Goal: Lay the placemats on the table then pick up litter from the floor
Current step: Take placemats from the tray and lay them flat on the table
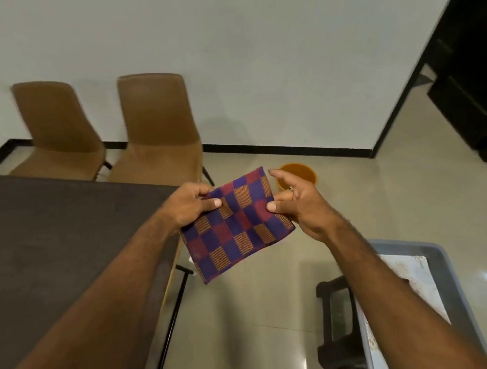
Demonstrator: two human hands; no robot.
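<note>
A grey tub [448, 263] is sitting at the lower right. It is holding a pale, faintly patterned cloth [408, 286] that is lying flat inside and covering most of what shows of the bottom. A black stool [336, 326] is standing against the tub's left edge; whether the tub is resting on it I cannot tell. Farther off, an orange bucket [299, 171] is standing on the floor [266, 304] near the wall. The right hand is partly hiding it, and its contents are not showing.

The placemat [235, 225], checked in purple, red and striped orange, is hanging in the air between both hands, just beyond the right edge of the table [58, 237] and over the floor, not touching the tabletop. It is tilting, with its near corner drooping downward.

The left hand [191, 204] is pinching the mat's upper left edge, its thumb lying on top and its fingers curling behind. The right hand [299, 199] is gripping the mat's right edge with its thumb pressing on the front, while its index finger is sticking out straight, clear of the fabric, and its other fingers are bending loosely.

The table is wearing a dark brown cover. Two brown chairs [158, 127] are standing side by side behind it, against the white wall.
</note>
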